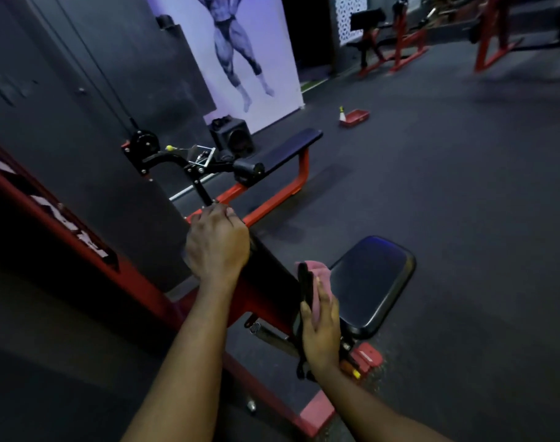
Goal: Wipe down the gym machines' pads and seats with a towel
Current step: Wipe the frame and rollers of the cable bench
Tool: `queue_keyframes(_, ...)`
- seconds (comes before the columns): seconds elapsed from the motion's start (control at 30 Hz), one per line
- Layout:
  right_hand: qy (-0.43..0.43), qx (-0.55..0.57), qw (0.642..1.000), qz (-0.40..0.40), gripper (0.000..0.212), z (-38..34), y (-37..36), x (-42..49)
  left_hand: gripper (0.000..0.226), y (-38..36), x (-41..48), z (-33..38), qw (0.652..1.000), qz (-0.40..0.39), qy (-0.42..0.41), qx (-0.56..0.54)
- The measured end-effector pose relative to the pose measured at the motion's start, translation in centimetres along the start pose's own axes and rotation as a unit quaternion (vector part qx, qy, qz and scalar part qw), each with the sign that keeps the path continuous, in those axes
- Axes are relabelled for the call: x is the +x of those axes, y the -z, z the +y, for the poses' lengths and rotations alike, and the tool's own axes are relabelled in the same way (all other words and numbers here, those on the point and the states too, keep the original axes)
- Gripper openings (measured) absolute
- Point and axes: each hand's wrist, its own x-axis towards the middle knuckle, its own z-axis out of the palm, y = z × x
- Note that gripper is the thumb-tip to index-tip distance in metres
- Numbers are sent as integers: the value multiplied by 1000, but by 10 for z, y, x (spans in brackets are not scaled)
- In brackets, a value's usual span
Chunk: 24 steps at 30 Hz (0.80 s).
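1. Your left hand [216, 244] is curled over the top end of the back pad [272, 269], holding on.
2. Your right hand [320, 327] pinches the pink towel [317, 272] onto the back pad's right edge, low down.
3. The back pad's long axis runs from the towel up toward your left hand, so I'd wipe up along that edge.
4. The seat [371, 282] sits just right of the towel, nearest your right hand.
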Motion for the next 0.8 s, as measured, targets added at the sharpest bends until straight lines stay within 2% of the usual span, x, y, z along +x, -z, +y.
queue_keyframes(0.17, 18, 48, 992, 119, 56, -87, -33, 25, 37, -2, -1, 2, 1000, -1, 3, -3)
queue_keyframes(0.27, 44, 7, 991, 124, 60, -101, -40, 24, 39, -2, -4, 0, 999, 25, -9, -20)
queue_keyframes(0.4, 55, -24, 993, 101, 55, -66, -38, 18, 46, -12, -11, -8, 994, 48, -93, -31)
queue_keyframes(0.53, -9, -52, 995, 86, 53, -18, -41, 10, 39, -34, -28, -15, 981, 86, -171, 29)
queue_keyframes(0.63, -64, -48, 993, 86, 55, 16, -44, 6, 34, -44, -28, -17, 976, 138, -167, 34)
queue_keyframes(0.8, -193, 3, 974, 115, 56, 72, -48, 4, 32, -50, -27, -19, 967, 176, -180, 33)
